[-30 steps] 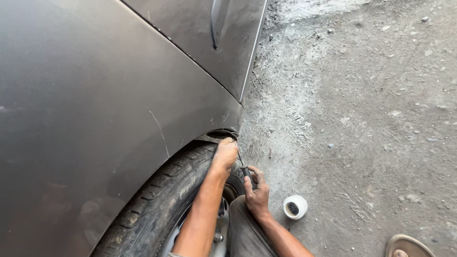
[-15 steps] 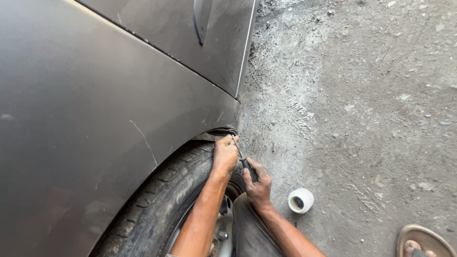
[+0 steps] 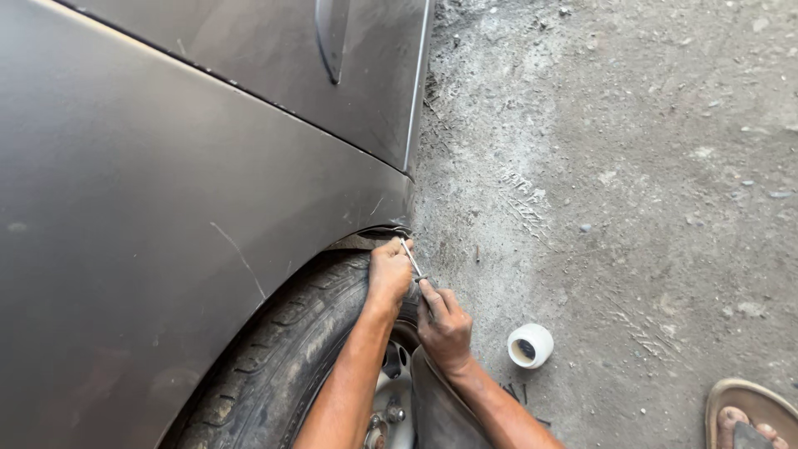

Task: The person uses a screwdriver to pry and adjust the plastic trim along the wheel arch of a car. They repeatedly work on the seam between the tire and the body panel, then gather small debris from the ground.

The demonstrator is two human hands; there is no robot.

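Two hands work a thin metal tool at the top of a car's wheel arch.

To the left of both hands spreads the grey car body panel [image 3: 166,216], and below it the black tyre [image 3: 283,357] curves down beside the forearms. The left hand [image 3: 389,274] is curled shut against the tyre just under the arch lip, its fingers closed round the upper part of the thin metal tool [image 3: 411,259], which slants down to the right. The right hand [image 3: 444,326], just below and right of the left, is also closed, pinching the tool's lower end with the forefinger laid along it. Right of the right hand, apart from it, a white tape roll [image 3: 529,345] lies on the dusty concrete floor [image 3: 632,191]; further right, a sandalled foot [image 3: 752,416] shows at the frame's corner.
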